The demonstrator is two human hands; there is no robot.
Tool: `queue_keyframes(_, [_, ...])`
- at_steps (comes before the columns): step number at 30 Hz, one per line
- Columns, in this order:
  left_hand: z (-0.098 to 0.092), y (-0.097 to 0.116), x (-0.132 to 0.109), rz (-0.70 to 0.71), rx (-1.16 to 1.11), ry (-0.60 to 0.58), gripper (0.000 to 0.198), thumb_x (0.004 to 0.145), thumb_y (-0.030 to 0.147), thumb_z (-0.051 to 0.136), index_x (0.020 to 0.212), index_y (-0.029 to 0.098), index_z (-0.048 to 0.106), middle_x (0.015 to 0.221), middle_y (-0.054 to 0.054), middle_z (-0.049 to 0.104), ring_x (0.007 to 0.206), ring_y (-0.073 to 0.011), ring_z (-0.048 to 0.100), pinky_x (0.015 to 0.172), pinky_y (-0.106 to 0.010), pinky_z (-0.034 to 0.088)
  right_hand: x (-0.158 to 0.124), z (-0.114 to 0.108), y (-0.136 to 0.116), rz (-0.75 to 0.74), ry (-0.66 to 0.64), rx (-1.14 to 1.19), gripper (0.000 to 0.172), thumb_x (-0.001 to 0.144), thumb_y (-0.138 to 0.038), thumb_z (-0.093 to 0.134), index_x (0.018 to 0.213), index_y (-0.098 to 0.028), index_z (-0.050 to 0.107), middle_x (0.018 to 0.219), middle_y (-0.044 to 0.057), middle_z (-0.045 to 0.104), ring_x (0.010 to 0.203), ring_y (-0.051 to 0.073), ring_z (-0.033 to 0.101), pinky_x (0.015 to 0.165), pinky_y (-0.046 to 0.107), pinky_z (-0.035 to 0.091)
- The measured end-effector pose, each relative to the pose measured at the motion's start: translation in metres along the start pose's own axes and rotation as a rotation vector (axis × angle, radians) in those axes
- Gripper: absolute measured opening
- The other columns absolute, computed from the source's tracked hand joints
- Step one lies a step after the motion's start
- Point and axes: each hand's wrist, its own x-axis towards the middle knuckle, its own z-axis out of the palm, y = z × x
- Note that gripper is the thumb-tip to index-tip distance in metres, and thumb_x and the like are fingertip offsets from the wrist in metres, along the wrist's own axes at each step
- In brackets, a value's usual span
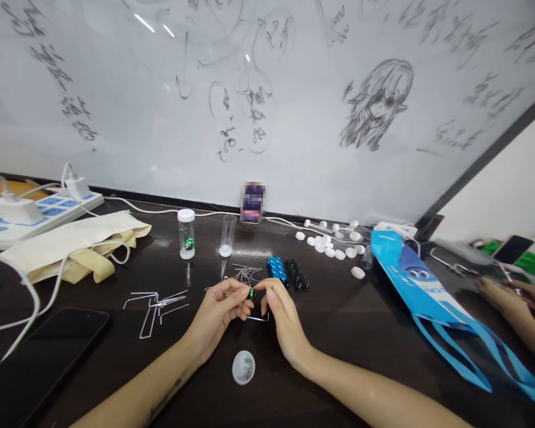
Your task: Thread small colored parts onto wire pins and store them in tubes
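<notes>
Hold the small, shiny green part (251, 293) pinched between thumb and fingertips of the left hand (223, 306), over the dark glossy table (334, 333). Steady with the right hand (283, 318), curled just beside; cannot tell whether gripping anything. Mind the bent silver metal rod (257, 318) between both hands. Work clear of the thin silver metal wires (246, 275) beyond, and avoid nudging the round translucent white cup (237, 370) nearer the body.
</notes>
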Motion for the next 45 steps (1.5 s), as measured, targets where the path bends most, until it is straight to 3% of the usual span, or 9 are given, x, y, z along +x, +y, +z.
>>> queue_keyframes(5, [-0.0007, -0.0007, 0.001, 0.001, 0.025, 0.002, 0.015, 0.077, 0.025, 0.073, 0.077, 0.013, 0.065, 0.064, -0.003, 0.069, 0.055, -0.0082, 0.059, 0.054, -0.017, 0.046, -0.0005, -0.0001, -0.0003, -0.014, -0.009, 0.008, 0.03, 0.101, -0.033, 0.035, 0.092, -0.021, 0.062, 0.092, 0.002, 0.051, 0.071, 0.014, 0.049, 0.072, 0.028, 0.04])
queue_keyframes(9, [-0.0016, -0.0016, 0.0012, 0.016, 0.04, 0.001, 0.014, 0.076, 0.025, 0.074, 0.078, 0.013, 0.066, 0.064, -0.002, 0.069, 0.055, -0.0078, 0.059, 0.054, -0.017, 0.045, -0.0007, -0.0002, -0.0009, -0.007, 0.014, 0.003, 0.027, 0.1, -0.033, 0.037, 0.102, -0.022, 0.061, 0.089, 0.002, 0.051, 0.069, 0.014, 0.049, 0.071, 0.029, 0.04])
queue_keyframes(13, [-0.0003, -0.0015, 0.0006, 0.024, 0.047, 0.007, 0.014, 0.075, 0.025, 0.075, 0.077, 0.014, 0.067, 0.064, -0.002, 0.069, 0.055, -0.008, 0.059, 0.054, -0.017, 0.045, -0.0003, -0.0004, -0.0009, -0.034, 0.011, -0.001, 0.033, 0.101, -0.034, 0.035, 0.094, -0.021, 0.065, 0.097, 0.004, 0.052, 0.072, 0.015, 0.05, 0.073, 0.03, 0.04])
queue_keyframes(21, [-0.0016, -0.0026, 0.0022, 0.018, 0.007, 0.01, 0.015, 0.073, 0.023, 0.077, 0.081, 0.013, 0.069, 0.066, -0.004, 0.071, 0.057, -0.008, 0.061, 0.056, -0.017, 0.048, 0.0, -0.0008, -0.0014, -0.052, 0.01, -0.006, 0.03, 0.101, -0.033, 0.036, 0.093, -0.021, 0.063, 0.09, 0.003, 0.051, 0.073, 0.015, 0.05, 0.072, 0.029, 0.04])
queue_keyframes(27, [-0.004, -0.0032, 0.0033, 0.012, -0.033, 0.0, 0.019, 0.072, 0.023, 0.078, 0.086, 0.013, 0.069, 0.069, -0.004, 0.072, 0.06, -0.0096, 0.063, 0.059, -0.018, 0.05, 0.0007, -0.0006, -0.0027, -0.02, -0.018, -0.006, 0.017, 0.096, -0.035, 0.049, 0.094, -0.021, 0.06, 0.093, 0.003, 0.052, 0.077, 0.016, 0.051, 0.068, 0.027, 0.04])
queue_keyframes(32, [-0.0023, -0.003, 0.0014, 0.001, 0.012, 0.017, 0.018, 0.07, 0.023, 0.079, 0.081, 0.013, 0.069, 0.067, -0.003, 0.071, 0.059, -0.0098, 0.063, 0.057, -0.018, 0.05, 0.0018, -0.0005, -0.0041, -0.047, -0.013, -0.019, 0.031, 0.098, -0.036, 0.043, 0.077, -0.019, 0.058, 0.088, 0.004, 0.052, 0.081, 0.018, 0.051, 0.074, 0.029, 0.04])
queue_keyframes(37, [-0.0002, -0.0018, 0.001, 0.009, 0.036, 0.037, 0.017, 0.07, 0.022, 0.079, 0.078, 0.013, 0.067, 0.065, -0.003, 0.071, 0.056, -0.0093, 0.062, 0.055, -0.018, 0.049, 0.0006, 0.0001, -0.0011, 0.0, 0.007, -0.015, 0.036, 0.1, -0.039, 0.035, 0.082, -0.018, 0.057, 0.08, 0.003, 0.051, 0.071, 0.016, 0.049, 0.069, 0.028, 0.04])
queue_keyframes(41, [-0.0002, -0.001, 0.0008, 0.016, 0.032, 0.045, 0.016, 0.071, 0.022, 0.078, 0.077, 0.013, 0.066, 0.065, -0.003, 0.071, 0.056, -0.0092, 0.061, 0.054, -0.018, 0.048, -0.0005, 0.0001, -0.0025, 0.045, 0.014, -0.014, 0.029, 0.1, -0.039, 0.036, 0.094, -0.019, 0.056, 0.07, -0.001, 0.047, 0.063, 0.015, 0.047, 0.065, 0.027, 0.039])
queue_keyframes(45, [-0.0007, -0.0014, 0.0005, 0.014, 0.029, 0.042, 0.017, 0.071, 0.022, 0.078, 0.077, 0.013, 0.066, 0.065, -0.003, 0.071, 0.055, -0.0086, 0.06, 0.054, -0.017, 0.047, 0.0, 0.0002, -0.0061, 0.001, -0.02, -0.034, 0.033, 0.1, -0.038, 0.036, 0.086, -0.019, 0.059, 0.072, 0.0, 0.048, 0.068, 0.015, 0.048, 0.068, 0.027, 0.038])
